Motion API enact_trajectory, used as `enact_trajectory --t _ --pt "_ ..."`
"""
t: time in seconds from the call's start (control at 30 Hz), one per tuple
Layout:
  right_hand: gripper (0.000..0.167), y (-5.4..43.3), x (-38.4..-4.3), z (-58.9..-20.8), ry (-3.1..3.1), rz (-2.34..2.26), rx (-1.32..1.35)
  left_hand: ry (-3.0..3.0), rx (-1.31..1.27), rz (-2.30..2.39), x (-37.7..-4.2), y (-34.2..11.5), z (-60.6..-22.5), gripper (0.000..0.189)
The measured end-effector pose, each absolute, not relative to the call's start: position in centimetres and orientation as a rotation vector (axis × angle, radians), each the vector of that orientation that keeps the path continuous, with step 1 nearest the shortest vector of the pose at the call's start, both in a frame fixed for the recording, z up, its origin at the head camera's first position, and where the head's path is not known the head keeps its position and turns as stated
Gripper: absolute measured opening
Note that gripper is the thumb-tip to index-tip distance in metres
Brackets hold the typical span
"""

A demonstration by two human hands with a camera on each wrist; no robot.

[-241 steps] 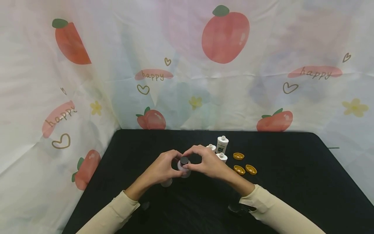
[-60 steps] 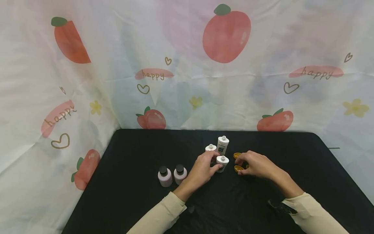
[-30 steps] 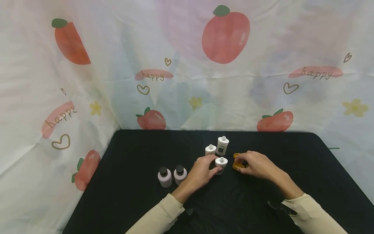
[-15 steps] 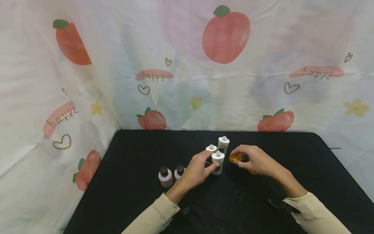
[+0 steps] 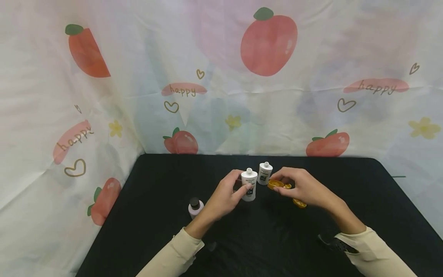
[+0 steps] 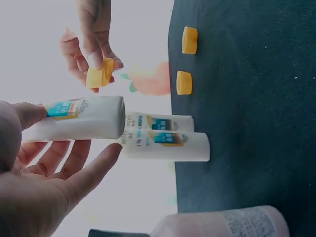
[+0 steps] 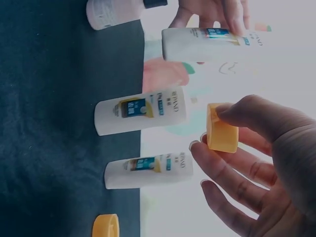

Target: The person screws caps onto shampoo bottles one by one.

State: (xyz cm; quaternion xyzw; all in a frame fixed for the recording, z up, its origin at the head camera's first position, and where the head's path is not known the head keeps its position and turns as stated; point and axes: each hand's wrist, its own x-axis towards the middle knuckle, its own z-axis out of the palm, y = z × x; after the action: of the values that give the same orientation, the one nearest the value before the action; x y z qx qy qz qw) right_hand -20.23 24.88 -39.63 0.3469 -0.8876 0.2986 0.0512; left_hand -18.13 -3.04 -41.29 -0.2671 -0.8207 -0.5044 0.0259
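Black tabletop [image 5: 367, 192], pale fabric backdrop [image 5: 214, 34], red fruit prints [image 5: 269, 45], 3 yellow flowers [image 5: 425, 127]

Plain cream sleeves [image 5: 375, 250], loose at the cuffs [image 5: 194, 239]. Black wrist gear [image 5: 347, 246] on right, smaller dark piece [image 5: 210, 246] by left.

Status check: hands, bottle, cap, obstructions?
Left hand: holding white bottle aloft, uncapped. Right hand: pinching yellow cap. Two other white bottles standing nearby; gap looks clear.

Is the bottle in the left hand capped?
No, the white bottle has a bare neck, and the right hand pinches a yellow cap apart.
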Motion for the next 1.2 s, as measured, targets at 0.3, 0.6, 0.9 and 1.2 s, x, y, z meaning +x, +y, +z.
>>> enact_trajectory --t 0.3,0.6,0.9,1.2 --pt "0.032 24.3 -20.0 -38.8 -2.683 0.944 1.049 -2.510 -0.846 -1.615 -18.2 -4.2 -40.7 0.032" --pt "0.029 23.8 -19.9 -38.2 -2.679 0.981 1.058 -2.487 -0.797 -1.822 -18.3 -5.3 -40.5 0.035" --pt "0.030 23.5 -20.0 -37.7 -2.694 1.076 1.047 -2.472 -0.668 -1.812 -18.2 -5.9 -40.3 0.032" --pt "0.030 23.2 -20.1 -37.4 -2.653 1.146 1.001 -2.485 -0.637 -1.790 -18.1 -6.7 -39.8 0.029"
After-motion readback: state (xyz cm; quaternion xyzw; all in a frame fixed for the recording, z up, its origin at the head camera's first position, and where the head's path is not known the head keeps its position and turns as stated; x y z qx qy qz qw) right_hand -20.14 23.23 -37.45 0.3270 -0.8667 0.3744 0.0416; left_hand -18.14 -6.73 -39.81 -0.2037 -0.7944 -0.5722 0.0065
